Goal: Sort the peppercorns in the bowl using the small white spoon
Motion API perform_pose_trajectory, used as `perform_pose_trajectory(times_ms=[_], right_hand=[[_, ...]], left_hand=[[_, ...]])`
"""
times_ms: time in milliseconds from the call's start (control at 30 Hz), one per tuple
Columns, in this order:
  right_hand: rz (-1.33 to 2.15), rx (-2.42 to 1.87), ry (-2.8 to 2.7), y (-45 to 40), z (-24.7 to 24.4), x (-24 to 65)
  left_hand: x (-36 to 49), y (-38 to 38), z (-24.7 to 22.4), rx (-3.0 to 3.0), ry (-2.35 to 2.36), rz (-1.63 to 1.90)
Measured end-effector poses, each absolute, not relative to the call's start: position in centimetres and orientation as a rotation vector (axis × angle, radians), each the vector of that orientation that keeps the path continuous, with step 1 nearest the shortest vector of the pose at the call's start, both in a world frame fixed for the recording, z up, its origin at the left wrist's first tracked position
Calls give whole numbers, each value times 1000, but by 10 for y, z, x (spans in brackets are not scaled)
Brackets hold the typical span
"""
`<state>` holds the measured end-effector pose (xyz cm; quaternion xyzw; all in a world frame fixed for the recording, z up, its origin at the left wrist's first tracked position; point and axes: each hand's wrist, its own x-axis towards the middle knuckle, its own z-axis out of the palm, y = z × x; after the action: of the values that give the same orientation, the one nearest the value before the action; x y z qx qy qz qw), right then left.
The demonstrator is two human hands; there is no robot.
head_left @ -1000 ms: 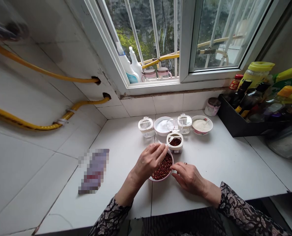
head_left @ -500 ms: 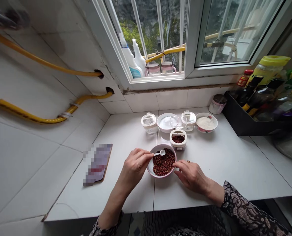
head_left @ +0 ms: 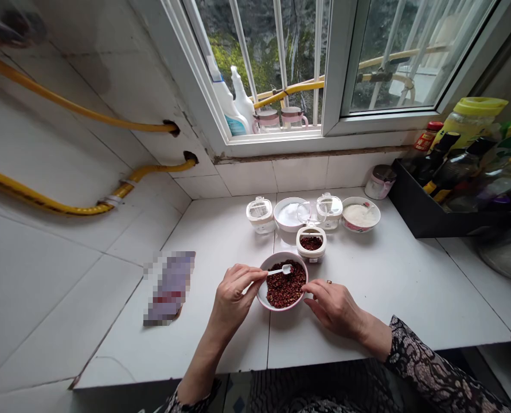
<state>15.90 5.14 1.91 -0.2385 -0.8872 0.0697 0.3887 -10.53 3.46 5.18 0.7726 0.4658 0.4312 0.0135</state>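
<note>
My left hand (head_left: 238, 289) is closed in a pinch on the handle of a small white spoon (head_left: 285, 269). The spoon's scoop is over the dark red peppercorns (head_left: 286, 291), at their far side. They fill most of a white bowl with a pink rim (head_left: 261, 299). My right hand (head_left: 335, 304) grips that bowl's right edge between thumb and fingers. Just behind the bowl stands a clear seasoning jar with a white rim (head_left: 311, 250), its lid raised and peppercorns inside.
Behind are a bowl of white grains (head_left: 290, 213), two more seasoning jars, left (head_left: 261, 215) and right (head_left: 330, 211), and a flowered bowl of pale grains (head_left: 361, 215). A black bin of bottles (head_left: 431, 223) stands right. A blurred-out flat object (head_left: 169, 292) lies left.
The spoon has shifted slightly to the right over the peppercorns, its scoop now turned a little. My right hand stays at the bowl's edge.
</note>
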Motion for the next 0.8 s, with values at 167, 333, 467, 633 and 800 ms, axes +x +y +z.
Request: perform_pose_trajectory(times_ms=[167, 333, 467, 633, 800], right_hand=[[172, -597, -2247, 52, 20, 158], [160, -602, -2241, 52, 20, 159], [163, -603, -2246, 52, 19, 159], [180, -611, -2252, 52, 17, 159], [188, -617, -2259, 52, 18, 159]], left_hand=[[-105, 32, 48, 2297, 1498, 1367], [-105, 30, 47, 2352, 1490, 1373], [-107, 30, 49, 2353, 1481, 1402], [-103, 33, 55, 2517, 1425, 1305], [-92, 37, 53, 2557, 1386, 1245]])
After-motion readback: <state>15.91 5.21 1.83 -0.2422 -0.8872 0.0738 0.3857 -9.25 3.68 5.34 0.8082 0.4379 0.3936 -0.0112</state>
